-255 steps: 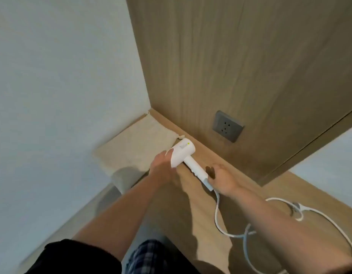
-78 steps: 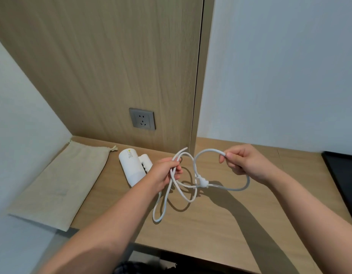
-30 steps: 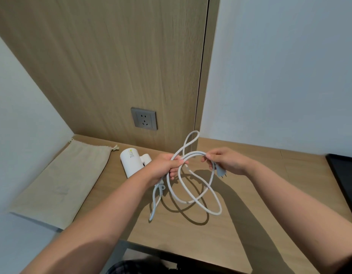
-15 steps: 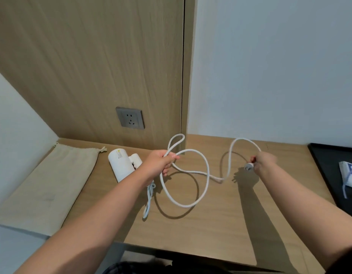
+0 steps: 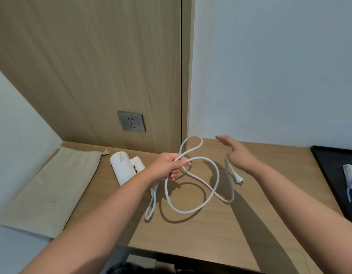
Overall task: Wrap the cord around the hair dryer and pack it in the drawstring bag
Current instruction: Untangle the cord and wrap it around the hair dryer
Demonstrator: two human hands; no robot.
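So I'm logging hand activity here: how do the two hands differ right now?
The left hand is closed in a fist around loops of the white cord; the right hand is open, fingers spread, holding nothing. The left is over the desk's middle; the right is farther back, beside the plug. Both are bare.

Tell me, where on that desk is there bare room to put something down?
The bare wood near the front edge of the desk, in front of the cord, is free. So is the strip between the plug and the black tray. The middle is crowded with cord loops; the hair dryer and bag fill the left.
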